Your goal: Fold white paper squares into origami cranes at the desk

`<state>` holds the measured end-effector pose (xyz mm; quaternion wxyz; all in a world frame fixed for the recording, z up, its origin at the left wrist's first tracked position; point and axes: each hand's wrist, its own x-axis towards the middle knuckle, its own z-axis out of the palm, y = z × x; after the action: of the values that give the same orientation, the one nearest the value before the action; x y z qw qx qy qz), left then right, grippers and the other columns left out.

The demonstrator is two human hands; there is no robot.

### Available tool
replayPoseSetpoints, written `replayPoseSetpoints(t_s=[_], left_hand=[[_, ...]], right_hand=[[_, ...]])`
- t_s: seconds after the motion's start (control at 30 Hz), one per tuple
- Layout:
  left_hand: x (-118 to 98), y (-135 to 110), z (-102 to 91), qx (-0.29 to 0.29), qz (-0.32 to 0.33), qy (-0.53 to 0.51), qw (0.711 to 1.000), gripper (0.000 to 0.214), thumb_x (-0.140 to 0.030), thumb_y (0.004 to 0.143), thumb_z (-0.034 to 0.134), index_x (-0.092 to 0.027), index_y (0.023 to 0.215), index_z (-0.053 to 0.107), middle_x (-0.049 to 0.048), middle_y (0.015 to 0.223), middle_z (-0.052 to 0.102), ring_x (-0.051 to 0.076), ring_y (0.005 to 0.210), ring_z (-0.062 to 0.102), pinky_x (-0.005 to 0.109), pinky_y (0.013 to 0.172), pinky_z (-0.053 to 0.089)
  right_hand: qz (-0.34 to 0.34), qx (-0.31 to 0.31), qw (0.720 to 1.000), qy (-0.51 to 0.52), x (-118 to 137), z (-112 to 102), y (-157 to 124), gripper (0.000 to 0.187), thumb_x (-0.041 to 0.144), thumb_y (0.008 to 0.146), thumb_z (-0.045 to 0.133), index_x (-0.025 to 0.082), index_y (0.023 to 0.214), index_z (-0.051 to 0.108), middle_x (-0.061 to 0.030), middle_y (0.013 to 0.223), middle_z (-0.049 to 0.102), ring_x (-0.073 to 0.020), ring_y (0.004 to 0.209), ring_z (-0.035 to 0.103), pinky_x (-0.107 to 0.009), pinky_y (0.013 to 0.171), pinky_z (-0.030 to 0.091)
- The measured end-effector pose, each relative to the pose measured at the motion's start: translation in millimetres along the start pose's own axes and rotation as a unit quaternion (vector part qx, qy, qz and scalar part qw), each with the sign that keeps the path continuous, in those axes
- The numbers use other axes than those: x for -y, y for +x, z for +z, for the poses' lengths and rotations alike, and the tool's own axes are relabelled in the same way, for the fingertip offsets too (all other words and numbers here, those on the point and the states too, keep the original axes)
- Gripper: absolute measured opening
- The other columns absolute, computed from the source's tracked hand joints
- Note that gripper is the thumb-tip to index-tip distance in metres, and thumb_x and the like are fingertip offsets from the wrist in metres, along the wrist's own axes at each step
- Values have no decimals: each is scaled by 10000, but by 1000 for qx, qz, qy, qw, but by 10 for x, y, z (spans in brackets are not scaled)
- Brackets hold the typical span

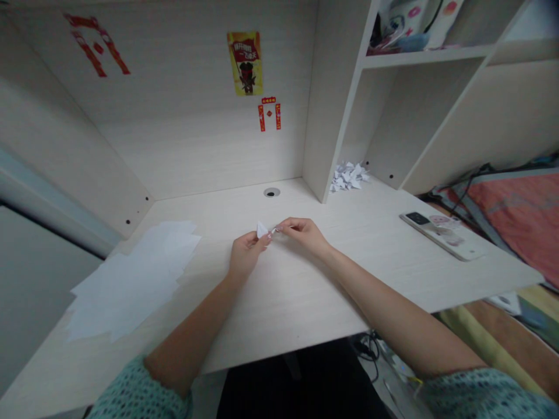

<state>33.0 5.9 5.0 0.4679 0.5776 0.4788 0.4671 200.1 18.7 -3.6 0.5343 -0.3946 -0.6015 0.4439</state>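
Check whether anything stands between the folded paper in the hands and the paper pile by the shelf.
Yes: the shelf's upright panel meets the desk just left of the pile, so a straight line from the folded paper, held by the left hand and right hand, crosses its front end. Nothing else visible does.

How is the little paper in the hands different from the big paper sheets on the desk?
The folded paper piece is small, while the loose sheets are much bigger. The piece is folded to a point; the sheets lie flat. The left hand and right hand hold the piece up, while the sheets rest on the desk. Both are white paper.
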Motion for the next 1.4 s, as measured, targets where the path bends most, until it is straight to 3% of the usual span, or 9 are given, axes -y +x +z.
replayPoseSetpoints(t_s=[0.4,0.7,1.17,1.4], left_hand=[[52,13,-34,1,28,39,999,320,-455,673,634,-136,692,647,3,594,566,115,575,490,222,538,353],[77,15,-32,-3,34,35,999,312,-449,678,633,-144,738,670,20,653,623,126,610,528,235,576,386],[32,-15,26,9,-78,-93,993,302,-414,616,695,-147,757,690,51,721,653,138,692,576,256,657,441],[71,9,-16,1,-19,-21,1000,306,-432,655,667,-151,774,685,33,697,642,131,670,562,240,632,420]], right_hand=[[-50,-37,995,-82,37,-10,-11,195,379,714,650,197,738,715,-59,798,694,-174,760,614,-286,680,442],[-109,-68,980,-149,40,14,-37,142,351,730,650,227,720,720,-40,737,693,-175,751,608,-326,742,443],[-110,-128,982,-87,26,126,-90,225,349,728,640,194,566,639,-23,633,619,-145,635,550,-293,639,419],[-45,-83,994,-46,-36,93,-48,175,373,700,664,205,686,711,-47,732,673,-167,704,587,-289,637,424]])
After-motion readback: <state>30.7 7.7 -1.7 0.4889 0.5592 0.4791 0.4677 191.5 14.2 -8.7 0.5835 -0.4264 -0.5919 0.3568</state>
